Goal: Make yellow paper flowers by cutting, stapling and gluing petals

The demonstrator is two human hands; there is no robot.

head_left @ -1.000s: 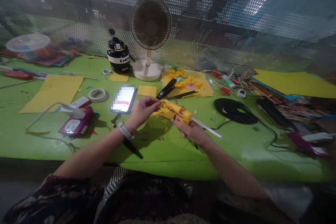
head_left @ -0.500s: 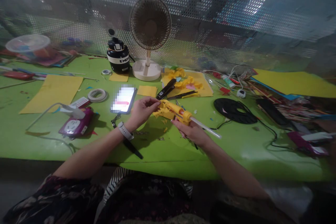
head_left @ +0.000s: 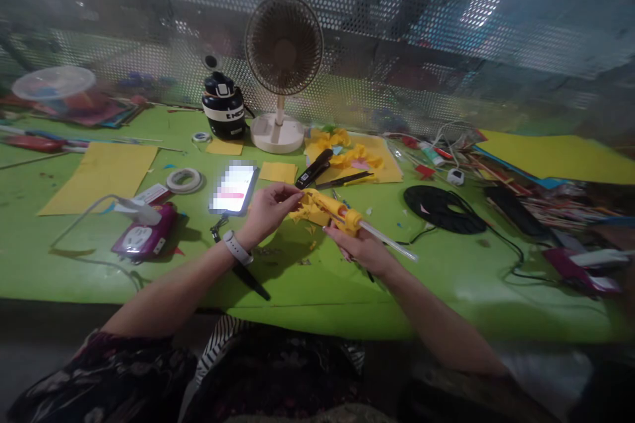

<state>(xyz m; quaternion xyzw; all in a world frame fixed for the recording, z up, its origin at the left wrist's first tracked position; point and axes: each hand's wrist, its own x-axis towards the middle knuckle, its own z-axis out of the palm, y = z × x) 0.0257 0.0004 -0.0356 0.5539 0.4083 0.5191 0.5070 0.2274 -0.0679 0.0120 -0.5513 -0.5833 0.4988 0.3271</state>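
Note:
My right hand [head_left: 358, 244] is wrapped round the handle of a yellow hot glue gun [head_left: 342, 211]. A clear glue stick [head_left: 389, 240] sticks out of its back end, and its nose points left toward my other hand. My left hand [head_left: 275, 206], with a white watch on the wrist, is pinched at the tip of a yellow paper piece [head_left: 305, 201] right by the gun's nose. Where the paper ends and the gun begins is hard to make out. Small yellow scraps [head_left: 311, 230] lie on the table below.
Behind my hands are a black stapler [head_left: 314, 168], scissors [head_left: 347, 179] and yellow paper flowers [head_left: 347, 149]. A phone [head_left: 234, 188], tape roll [head_left: 184, 180] and purple power box [head_left: 146, 231] lie to the left. A fan [head_left: 278, 132] and a black bottle [head_left: 224, 109] stand at the back.

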